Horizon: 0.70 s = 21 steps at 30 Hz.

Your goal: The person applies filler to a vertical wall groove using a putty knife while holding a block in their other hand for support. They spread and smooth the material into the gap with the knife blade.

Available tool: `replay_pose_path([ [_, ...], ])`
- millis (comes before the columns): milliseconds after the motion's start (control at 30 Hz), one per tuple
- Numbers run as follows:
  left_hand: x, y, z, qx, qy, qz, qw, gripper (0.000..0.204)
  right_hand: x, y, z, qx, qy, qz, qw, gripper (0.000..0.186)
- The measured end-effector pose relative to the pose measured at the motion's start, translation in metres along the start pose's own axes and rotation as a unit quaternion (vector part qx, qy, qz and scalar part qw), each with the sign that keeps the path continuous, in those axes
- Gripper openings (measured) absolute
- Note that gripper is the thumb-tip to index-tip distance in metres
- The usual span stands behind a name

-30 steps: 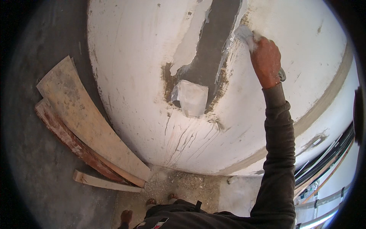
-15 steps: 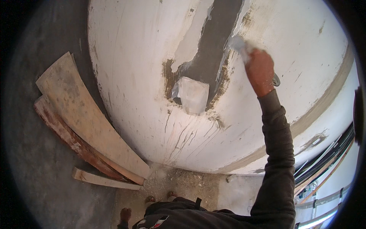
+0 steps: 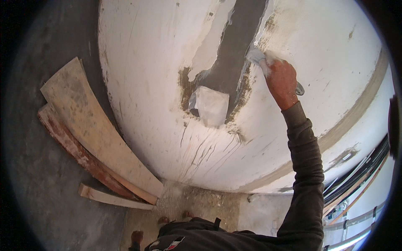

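My right hand (image 3: 281, 83) is closed round the handle of a putty knife (image 3: 255, 56), whose end sticks out past the heel of the hand. Its pale, smeared blade lies at the right edge of a dark grey cement strip (image 3: 234, 46) running down the white wall (image 3: 155, 83). Low on that strip, a translucent plastic sheet (image 3: 212, 106) covers part of an opening. Brown rough patches and drip marks surround it. Down by my side, my left hand (image 3: 137, 237) hangs at the lower edge, small in view; its fingers are not clear enough to read.
Wooden boards (image 3: 96, 129) and a shorter plank (image 3: 113, 200) lean against the dark wall at left. Dusty floor (image 3: 201, 205) shows around my feet. Black pipes (image 3: 356, 175) and metal rails (image 3: 356, 224) stand at the lower right.
My right hand has moved slightly down and left, bringing the putty knife's blade lower along the strip's right edge. My left hand stays hanging by my side.
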<state>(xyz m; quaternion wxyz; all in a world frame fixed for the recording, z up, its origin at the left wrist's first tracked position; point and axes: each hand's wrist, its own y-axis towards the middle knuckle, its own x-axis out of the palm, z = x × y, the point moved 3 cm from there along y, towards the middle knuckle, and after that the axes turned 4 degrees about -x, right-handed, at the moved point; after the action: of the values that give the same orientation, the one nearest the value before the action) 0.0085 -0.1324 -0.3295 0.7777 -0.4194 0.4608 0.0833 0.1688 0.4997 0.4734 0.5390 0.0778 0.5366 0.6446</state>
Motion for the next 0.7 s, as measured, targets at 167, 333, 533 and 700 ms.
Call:
replay_pose_path([
  [167, 0.001, 0.002, -0.007, 0.057, -0.046, 0.107, 0.992, 0.041, -0.026, 0.028, 0.01, 0.029, -0.029, 0.074, 0.996, 0.034],
  [333, 0.005, 0.008, 0.0, 0.174, 0.139, 0.149, 0.964, 0.033, -0.008, 0.0, 0.0, 0.05, 0.032, -0.026, 0.998, 0.036],
  [533, -0.003, 0.022, 0.008, 0.068, 0.063, 0.08, 0.992, 0.019, -0.027, 0.029, 0.024, 0.062, 0.074, 0.073, 0.993, 0.034],
  [700, -0.008, 0.026, 0.011, 0.067, 0.066, 0.077, 0.993, 0.018, -0.033, 0.049, 0.026, 0.064, 0.009, 0.07, 0.995, 0.036],
])
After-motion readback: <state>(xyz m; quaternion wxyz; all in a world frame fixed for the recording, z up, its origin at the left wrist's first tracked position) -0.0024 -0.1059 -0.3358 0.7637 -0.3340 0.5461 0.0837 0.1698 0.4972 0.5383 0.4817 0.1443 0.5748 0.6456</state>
